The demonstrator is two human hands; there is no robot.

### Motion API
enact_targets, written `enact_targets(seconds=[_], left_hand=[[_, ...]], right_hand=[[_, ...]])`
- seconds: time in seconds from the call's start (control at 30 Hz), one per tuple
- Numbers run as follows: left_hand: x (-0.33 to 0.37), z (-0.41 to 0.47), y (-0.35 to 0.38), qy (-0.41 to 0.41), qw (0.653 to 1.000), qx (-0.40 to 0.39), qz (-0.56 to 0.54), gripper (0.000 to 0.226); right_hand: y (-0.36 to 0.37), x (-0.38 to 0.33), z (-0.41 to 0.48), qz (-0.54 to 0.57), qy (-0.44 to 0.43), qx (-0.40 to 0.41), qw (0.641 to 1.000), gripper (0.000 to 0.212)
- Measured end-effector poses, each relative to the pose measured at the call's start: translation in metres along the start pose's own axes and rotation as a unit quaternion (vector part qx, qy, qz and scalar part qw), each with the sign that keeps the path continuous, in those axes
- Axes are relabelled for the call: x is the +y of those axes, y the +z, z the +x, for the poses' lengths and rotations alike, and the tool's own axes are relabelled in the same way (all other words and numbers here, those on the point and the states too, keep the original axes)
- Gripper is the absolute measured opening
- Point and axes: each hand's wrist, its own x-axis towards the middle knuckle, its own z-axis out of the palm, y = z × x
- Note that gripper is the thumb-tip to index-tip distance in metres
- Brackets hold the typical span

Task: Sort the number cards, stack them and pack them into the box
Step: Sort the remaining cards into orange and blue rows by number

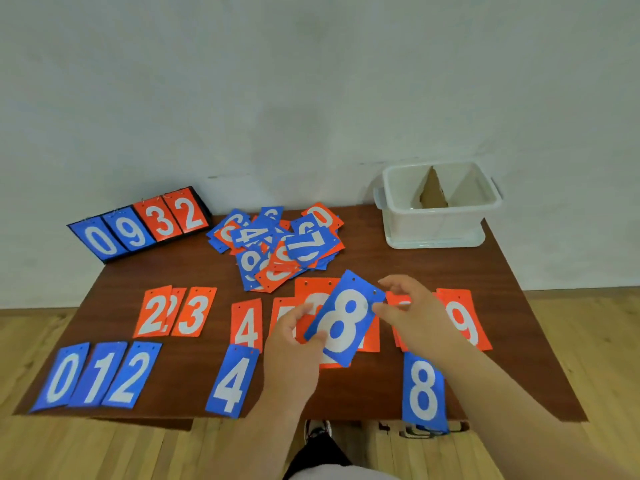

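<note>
On the table [194, 268], the scoreboard [142, 225] is standing at the back left, the box [438, 216] at the back right, the pile [277, 244] lying between them. In front of the pile, 2 card rows are lying: the far row [194, 315] behind, the near row [104, 374] along the front edge.

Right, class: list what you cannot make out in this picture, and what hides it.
Head view:
First orange card under the held blue white-8 card: digit mostly covered by it.
Second orange card beside the orange 4 card: behind the left hand.
Third orange card left of the orange 9 card: behind the right hand.
Heap of blue and orange cards: lower ones overlapped.
White plastic box: floor hidden by its frosted wall.
</note>
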Motion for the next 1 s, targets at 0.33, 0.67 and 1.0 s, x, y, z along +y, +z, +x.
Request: enact_targets(seconds=[0.33, 0.67, 1.0], left_hand=[[-0.021, 0.001, -0.019, -0.019, 0.999, 0.001, -0.028, 0.040], [-0.051, 0.059, -0.057, -0.076, 0.997, -0.025, -0.010, 0.030], [-0.051, 0.078, -0.009, -0.057, 0.974, -0.189, 0.112, 0.042]], right_hand=[[0.068, 0.018, -0.015, 0.108, 0.077, -0.014, 0.991, 0.030], [0.048, 0.044, 0.013, 0.018, 0.121, 0.074, 0.990, 0.034], [-0.011, 0.134, -0.028, -0.016, 0.204, 0.092, 0.975, 0.040]])
